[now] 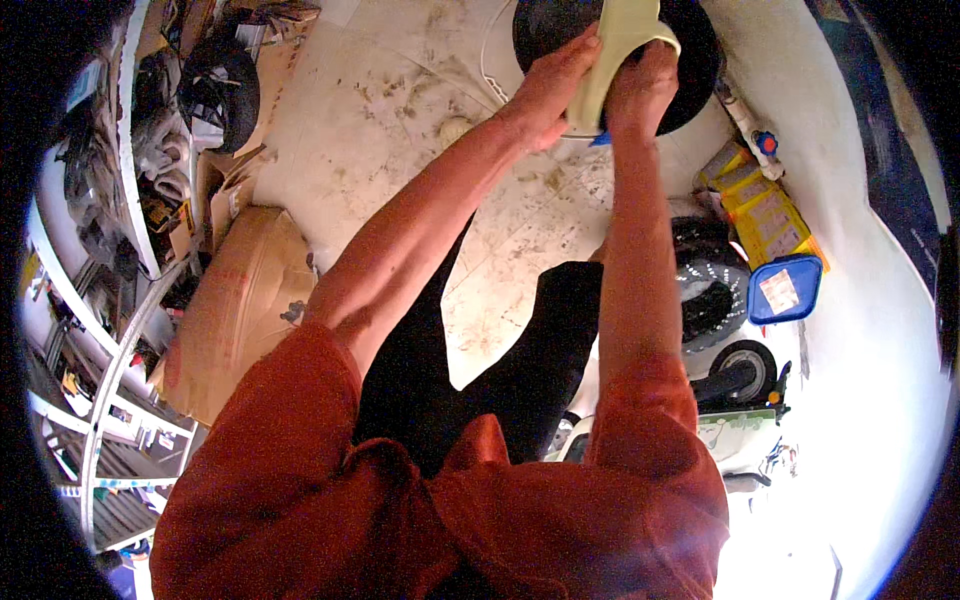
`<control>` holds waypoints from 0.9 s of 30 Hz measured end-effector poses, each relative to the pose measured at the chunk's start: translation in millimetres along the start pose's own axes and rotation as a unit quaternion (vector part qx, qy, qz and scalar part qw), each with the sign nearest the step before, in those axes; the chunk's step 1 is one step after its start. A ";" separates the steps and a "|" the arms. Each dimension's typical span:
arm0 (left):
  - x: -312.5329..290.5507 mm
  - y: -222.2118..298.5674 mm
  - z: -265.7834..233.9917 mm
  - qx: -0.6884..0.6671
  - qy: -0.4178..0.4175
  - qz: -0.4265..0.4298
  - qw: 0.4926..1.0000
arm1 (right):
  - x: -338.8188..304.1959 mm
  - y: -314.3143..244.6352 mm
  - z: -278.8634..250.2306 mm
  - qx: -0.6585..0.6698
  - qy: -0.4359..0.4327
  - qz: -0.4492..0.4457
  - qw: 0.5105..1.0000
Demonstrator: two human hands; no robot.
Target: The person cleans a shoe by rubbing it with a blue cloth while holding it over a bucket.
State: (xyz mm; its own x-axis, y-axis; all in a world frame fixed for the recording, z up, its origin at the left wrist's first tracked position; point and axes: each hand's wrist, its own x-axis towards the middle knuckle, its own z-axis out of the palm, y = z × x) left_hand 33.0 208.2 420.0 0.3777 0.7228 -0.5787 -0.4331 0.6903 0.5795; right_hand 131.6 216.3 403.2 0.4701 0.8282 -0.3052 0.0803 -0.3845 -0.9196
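Note:
Both of my arms reach to the top of the head view, over a dark round tub-like thing [543, 32]. A pale yellow, curved piece [600, 75], plastic by its look, is tilted above it, with its upper end cut off by the picture edge. My left hand [550, 92] grips the piece's left edge, with the thumb on top. My right hand [642, 88] is closed inside the piece's curved hollow, close to its right rim. Its curled fingers are partly hidden, and what they hold cannot be made out. A small blue bit [601, 139] shows under the piece.
A large cardboard box [235, 310] lies at the left, beside metal shelving [125, 130] packed with goods. Along the right wall are yellow boxes [765, 205], a blue lid [785, 289], a tire [705, 235] and a small wheel [755, 370]. The pale floor [390, 110] is stained.

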 end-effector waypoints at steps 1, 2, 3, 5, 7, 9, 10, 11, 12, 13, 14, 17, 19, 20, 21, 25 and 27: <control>8.1 0.6 -10.7 0.001 0.002 0.008 1.000 | -0.6 12.7 2.9 -0.261 0.025 -0.242 0.934; 12.3 -0.7 -25.4 -0.002 -0.028 0.073 0.997 | -14.6 9.9 3.2 -0.232 -0.029 -0.234 0.944; 16.1 -2.4 -39.4 -0.004 -0.059 0.136 0.989 | -31.6 6.4 -1.4 -0.202 -0.082 -0.225 0.950; 23.6 4.3 -32.3 -0.034 0.051 -0.019 0.998 | -46.0 -1.6 -28.9 -0.146 -0.147 -0.141 0.968; 26.4 8.5 -28.3 0.092 0.017 0.080 0.992 | -41.4 -11.1 -45.7 -0.080 -0.211 -0.059 0.972; 28.5 6.1 -24.2 0.164 0.026 0.105 0.981 | -30.3 -21.8 -60.8 0.047 -0.086 0.056 0.994; 28.5 4.5 -22.0 0.141 0.016 0.099 0.985 | -27.8 -30.5 -66.0 0.042 -0.088 0.054 0.994; 28.5 3.5 -20.3 0.119 0.006 0.093 0.988 | -25.4 -40.2 -70.4 -0.008 -0.034 0.003 0.999; 28.9 3.6 -20.2 0.033 -0.014 0.091 0.995 | -25.0 -49.2 -73.7 -0.057 0.018 -0.050 0.997; 28.7 8.9 -15.0 0.029 -0.015 0.092 0.995 | -29.8 -58.4 -74.3 -0.060 0.018 -0.051 0.997; 28.5 17.8 -10.1 -0.032 0.000 0.075 0.997 | -38.2 -65.6 -69.9 -0.095 0.029 -0.106 0.989; 30.8 30.1 -30.6 -0.072 0.024 0.000 0.997 | -46.9 -68.6 -69.4 -0.102 0.047 -0.173 0.978; 31.8 38.2 -46.5 -0.064 -0.030 0.044 0.997 | -46.4 -78.7 -78.6 -0.118 0.158 -0.131 0.971; 30.9 40.4 -45.3 -0.031 0.014 0.054 0.998 | -43.2 -82.4 -82.1 -0.053 0.154 -0.104 0.981; 23.2 40.6 -46.9 -0.031 0.015 0.056 0.998 | -41.1 -79.7 -82.2 -0.053 0.153 -0.105 0.981; 1.2 34.2 -31.2 0.118 -0.014 -0.006 0.993 | -45.6 -71.9 -59.3 -0.089 0.051 -0.116 0.988; -10.5 14.5 -31.9 0.097 -0.027 -0.021 0.995 | -54.4 -60.7 -27.8 -0.098 -0.046 -0.178 0.978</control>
State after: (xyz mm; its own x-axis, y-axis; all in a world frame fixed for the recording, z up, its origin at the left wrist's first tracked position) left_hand -3.4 209.6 416.1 0.4385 0.6903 -0.5755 -0.2512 0.7090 0.6590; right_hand 125.6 183.2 482.5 0.3012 0.9535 -0.0027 0.3964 -0.1278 -0.9092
